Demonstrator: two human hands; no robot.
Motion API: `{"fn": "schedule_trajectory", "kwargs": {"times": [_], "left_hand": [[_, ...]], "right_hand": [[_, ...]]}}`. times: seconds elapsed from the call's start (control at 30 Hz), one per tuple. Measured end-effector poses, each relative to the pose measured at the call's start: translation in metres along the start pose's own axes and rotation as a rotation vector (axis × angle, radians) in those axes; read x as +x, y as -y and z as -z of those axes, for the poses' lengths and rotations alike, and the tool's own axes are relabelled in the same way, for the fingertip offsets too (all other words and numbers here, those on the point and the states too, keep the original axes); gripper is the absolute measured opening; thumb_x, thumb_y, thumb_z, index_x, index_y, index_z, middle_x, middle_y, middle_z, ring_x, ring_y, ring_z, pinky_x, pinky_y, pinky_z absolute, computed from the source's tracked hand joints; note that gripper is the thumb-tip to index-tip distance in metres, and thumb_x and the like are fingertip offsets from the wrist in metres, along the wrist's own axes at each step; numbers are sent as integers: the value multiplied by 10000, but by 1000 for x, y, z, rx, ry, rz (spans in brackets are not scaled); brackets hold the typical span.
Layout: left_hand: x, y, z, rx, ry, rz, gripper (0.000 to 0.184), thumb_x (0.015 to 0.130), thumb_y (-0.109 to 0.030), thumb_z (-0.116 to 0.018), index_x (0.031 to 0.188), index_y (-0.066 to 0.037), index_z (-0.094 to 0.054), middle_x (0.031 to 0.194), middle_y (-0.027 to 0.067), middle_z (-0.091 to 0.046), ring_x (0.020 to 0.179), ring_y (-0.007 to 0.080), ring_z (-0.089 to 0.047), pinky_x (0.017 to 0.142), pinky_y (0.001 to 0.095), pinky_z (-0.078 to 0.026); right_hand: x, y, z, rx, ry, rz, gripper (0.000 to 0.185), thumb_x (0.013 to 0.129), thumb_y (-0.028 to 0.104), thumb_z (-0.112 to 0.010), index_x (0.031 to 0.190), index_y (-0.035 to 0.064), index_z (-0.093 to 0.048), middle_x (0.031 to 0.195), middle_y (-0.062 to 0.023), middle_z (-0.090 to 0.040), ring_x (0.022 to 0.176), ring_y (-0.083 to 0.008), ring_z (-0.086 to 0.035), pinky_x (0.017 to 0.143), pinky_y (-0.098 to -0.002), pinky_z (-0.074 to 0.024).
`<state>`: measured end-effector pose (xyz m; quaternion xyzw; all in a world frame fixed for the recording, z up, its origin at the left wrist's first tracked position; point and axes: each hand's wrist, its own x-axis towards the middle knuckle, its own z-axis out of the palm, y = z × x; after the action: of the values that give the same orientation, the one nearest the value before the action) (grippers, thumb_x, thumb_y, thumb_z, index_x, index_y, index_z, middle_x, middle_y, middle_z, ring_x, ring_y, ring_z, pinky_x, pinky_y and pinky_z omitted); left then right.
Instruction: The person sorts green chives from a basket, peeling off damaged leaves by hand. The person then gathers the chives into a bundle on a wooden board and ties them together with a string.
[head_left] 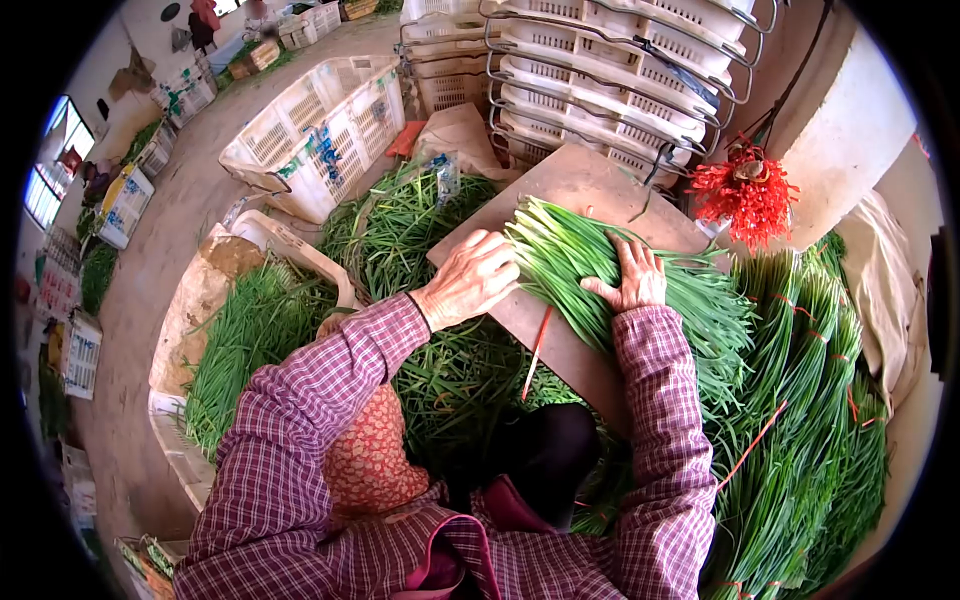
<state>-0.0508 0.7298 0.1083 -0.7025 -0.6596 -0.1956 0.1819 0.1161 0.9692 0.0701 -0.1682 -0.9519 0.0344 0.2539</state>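
Note:
A loose bunch of green chives (pixel 570 262) lies across a brown board (pixel 505 215), pale ends to the left. My right hand (pixel 636 276) rests on top of the bunch with its fingers spread. At the pale ends is my left hand (pixel 470 279), its fingers curled together; whether it pinches any stalks is too small to tell. A red tie (pixel 538 352) hangs over the board's front edge, below the bunch. To the right, a cluster of red ties (pixel 744 193) hangs by the pillar.
Tied chive bundles (pixel 800 400) are piled at the right. Loose chives (pixel 400 225) lie behind and below the board. A crate with chives (pixel 175 340) stands at the left, a white crate (pixel 335 135) behind it. Stacked crates (pixel 620 85) rise at the back. People are far off at upper left.

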Motion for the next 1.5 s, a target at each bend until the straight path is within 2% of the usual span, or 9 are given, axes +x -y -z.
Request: {"fn": "schedule_trajectory", "kwargs": {"times": [0.47,0.67,0.73,0.8,0.9,1.0,1.13,1.27,1.5], "left_hand": [[-33,65,3,157,230,167,82,831,-85,-620,750,-93,-608,679,19,-465,719,144,-464,609,307,-450],[0,148,162,472,-69,303,105,856,-200,-669,906,-116,-709,844,52,-667,803,163,-598,719,328,-519],[34,157,200,459,-294,272,147,849,-233,-667,873,-92,-700,709,45,-595,673,168,-542,689,361,-505],[76,144,230,526,-481,219,172,857,-237,-690,959,-103,-726,892,54,-709,748,166,-650,702,321,-535],[151,76,253,123,-554,325,208,831,-199,-682,968,-43,-698,805,59,-691,691,126,-627,641,285,-509],[215,26,232,-265,-748,198,220,810,-201,-700,913,-7,-706,689,24,-659,626,81,-573,598,264,-452],[238,2,165,-495,-540,29,207,816,-195,-702,937,-28,-712,732,59,-691,654,87,-601,605,259,-467],[218,-7,84,-352,-249,196,154,834,-247,-683,915,-123,-729,755,30,-694,660,125,-607,601,327,-486],[121,25,-21,-118,-69,19,102,763,-163,-703,818,-83,-675,741,63,-624,781,246,-556,814,380,-420]], "right_hand": [[-1,-2,0,7,15,-18,957,639,799,-560,1329,138,-513,1197,-127,-574,1157,-322,-504,994,-472,-350],[-1,-3,-1,6,-13,-7,960,637,807,-552,1324,138,-520,1189,-124,-578,1157,-320,-504,992,-473,-351],[-2,-1,0,8,-16,-13,961,636,810,-549,1322,138,-522,1189,-123,-578,1159,-320,-503,993,-473,-350],[-2,-1,0,1,-1,-18,956,639,808,-552,1321,139,-524,1191,-122,-578,1163,-319,-500,1000,-473,-346],[-3,-1,0,4,15,-35,970,634,813,-550,1329,137,-519,1199,-127,-576,1173,-317,-495,1014,-473,-335],[-2,-1,0,1,13,-28,970,638,811,-550,1331,133,-516,1205,-133,-573,1174,-319,-495,1017,-475,-333],[-3,1,4,36,-2,-35,965,638,807,-552,1325,131,-518,1195,-134,-575,1160,-317,-501,1001,-470,-343],[-2,0,1,28,-16,-23,970,631,814,-550,1323,134,-519,1186,-134,-577,1155,-314,-503,994,-468,-346],[-1,-1,-3,-29,13,-52,1020,593,856,-510,1348,170,-500,1235,-128,-554,1188,-311,-475,1024,-470,-323]]}}
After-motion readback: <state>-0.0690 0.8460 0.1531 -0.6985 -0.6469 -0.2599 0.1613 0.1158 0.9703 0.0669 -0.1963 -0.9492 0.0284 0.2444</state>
